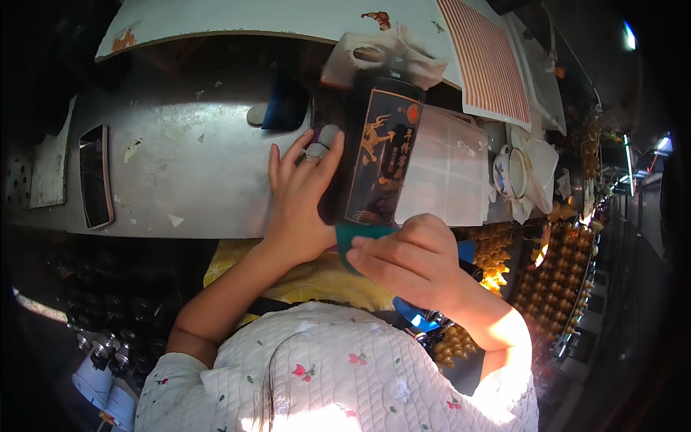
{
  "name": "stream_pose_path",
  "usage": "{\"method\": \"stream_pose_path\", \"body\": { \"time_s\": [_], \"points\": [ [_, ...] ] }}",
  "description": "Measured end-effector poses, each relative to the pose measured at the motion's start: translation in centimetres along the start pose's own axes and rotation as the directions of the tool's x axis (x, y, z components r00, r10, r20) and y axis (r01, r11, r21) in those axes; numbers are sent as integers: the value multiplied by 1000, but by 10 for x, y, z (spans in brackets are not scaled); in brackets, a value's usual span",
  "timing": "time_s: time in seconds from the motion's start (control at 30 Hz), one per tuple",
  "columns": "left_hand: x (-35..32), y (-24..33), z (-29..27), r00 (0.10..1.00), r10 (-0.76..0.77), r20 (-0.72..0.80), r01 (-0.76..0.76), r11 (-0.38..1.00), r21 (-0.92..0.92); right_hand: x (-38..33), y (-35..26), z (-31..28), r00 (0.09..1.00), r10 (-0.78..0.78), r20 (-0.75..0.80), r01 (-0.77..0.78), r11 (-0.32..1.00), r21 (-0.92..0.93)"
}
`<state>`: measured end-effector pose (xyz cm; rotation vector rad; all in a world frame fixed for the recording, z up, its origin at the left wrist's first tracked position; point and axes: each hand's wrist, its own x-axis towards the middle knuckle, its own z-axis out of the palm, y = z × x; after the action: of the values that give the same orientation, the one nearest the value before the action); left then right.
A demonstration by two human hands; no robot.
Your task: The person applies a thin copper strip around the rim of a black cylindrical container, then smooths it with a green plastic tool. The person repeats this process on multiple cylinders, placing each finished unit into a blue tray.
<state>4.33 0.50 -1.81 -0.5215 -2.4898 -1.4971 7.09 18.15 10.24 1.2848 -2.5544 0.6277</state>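
A black bottle (380, 155) with a gold pattern and a red mark lies on the metal worktop, its neck pointing away from me. Along its left side rests my left hand (302, 194), fingers stretched and apart, with a pale wrap around one finger. How far the thumb reaches under the bottle is hidden. My right hand (417, 255), closed, pinches a green flat scraper (353, 245) at the bottle's near end. The scraper's upper edge meets the lower end of the printed panel. Crumpled pale cloth (425, 65) sits about the bottle's far end.
A phone (96, 176) lies on the left of the metal worktop (187, 158). A dark blue object (286, 106) sits beyond my left hand. Translucent sheets (446, 169) and a patterned cup (509, 171) are to the right. A striped sheet (486, 61) hangs over the white shelf (288, 18).
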Motion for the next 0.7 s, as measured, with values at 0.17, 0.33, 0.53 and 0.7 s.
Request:
{"method": "stream_pose_path", "body": {
  "time_s": [0.17, 0.33, 0.53, 0.7],
  "points": [
    [1, 2, -9, 1000, -4, 17, 4, 1000, -4, 76, 83, -15, 711, 693, -119, -533, 641, 553],
    [-2, -5, -3, 1000, 28, -10, -28, 1000, -9, 31, 33, 4, 988, -154, -24, 149, 979, -139],
    [0, -2, -9, 999, 35, -4, -35, 999, -19, 77, 68, -17, 981, 187, -47, -188, 982, -9],
    [2, -4, -6, 998, 38, 46, -36, 998, -52, 29, 17, 6, 994, -88, 71, 94, 993, -73]
  ]
}}
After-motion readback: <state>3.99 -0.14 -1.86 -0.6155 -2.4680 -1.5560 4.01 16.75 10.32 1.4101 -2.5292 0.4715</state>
